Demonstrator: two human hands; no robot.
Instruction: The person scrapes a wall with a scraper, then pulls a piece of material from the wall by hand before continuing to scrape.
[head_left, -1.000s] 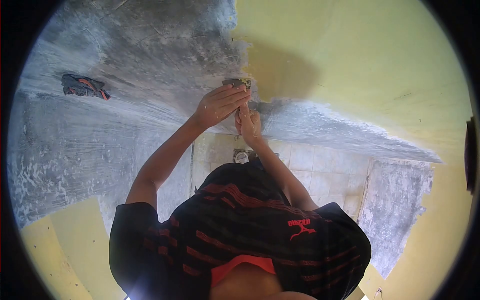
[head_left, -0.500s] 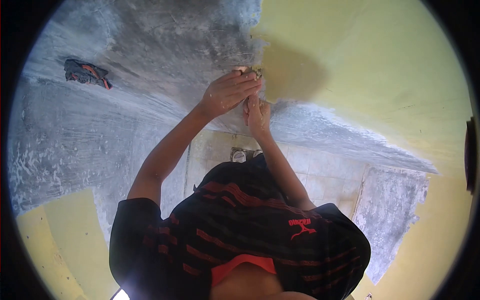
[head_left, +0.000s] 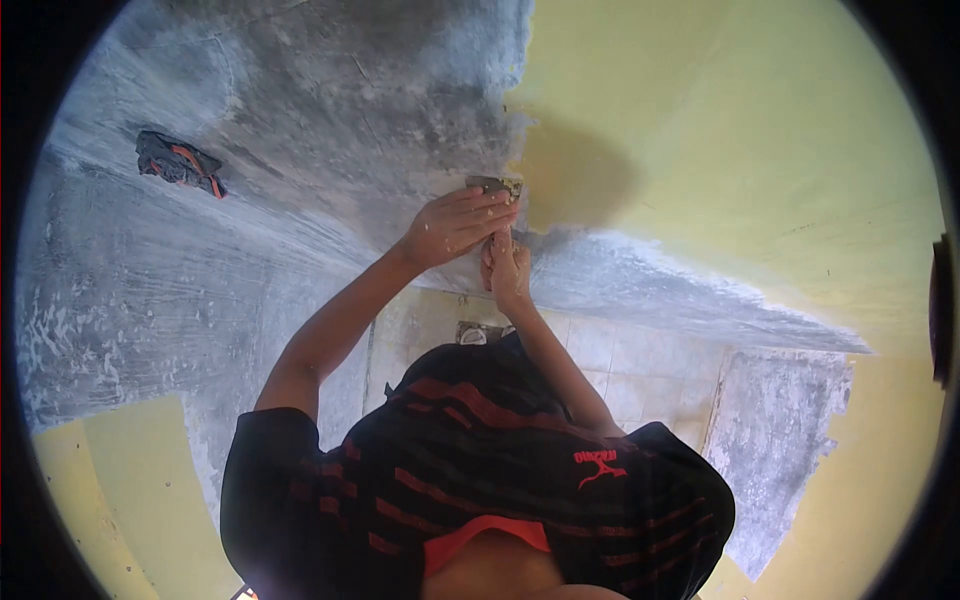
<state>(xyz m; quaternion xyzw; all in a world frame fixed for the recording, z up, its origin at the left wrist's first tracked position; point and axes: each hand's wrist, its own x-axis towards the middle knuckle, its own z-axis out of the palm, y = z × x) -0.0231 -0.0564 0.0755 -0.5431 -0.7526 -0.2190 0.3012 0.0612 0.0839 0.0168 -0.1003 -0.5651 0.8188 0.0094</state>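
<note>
My right hand (head_left: 509, 272) is closed around the handle of a scraper, its fingers wrapped below the blade. Over the tool lies my left hand (head_left: 458, 228), fingers stretched out together and pressing flat on it. Only the dark edge of the scraper blade (head_left: 487, 184) shows past my fingertips, against the wall. Yellowish paint flakes (head_left: 514, 188) sit at its right corner, and pale specks dot both hands. The blade is at the border between bare grey wall (head_left: 400, 110) and yellow-green paint (head_left: 700, 130). My left hand hides most of the tool.
A crumpled dark cloth with orange trim (head_left: 182, 163) rests on a grey surface at the left. Pale floor tiles (head_left: 640, 375) lie below, with part of a shoe (head_left: 472, 337) showing. A dark brown object (head_left: 940, 310) stands at the right edge.
Both hands and the scraper have moved down along the wall, closer to my body. More of the blade's dark edge shows now. The whole view has shifted slightly.
</note>
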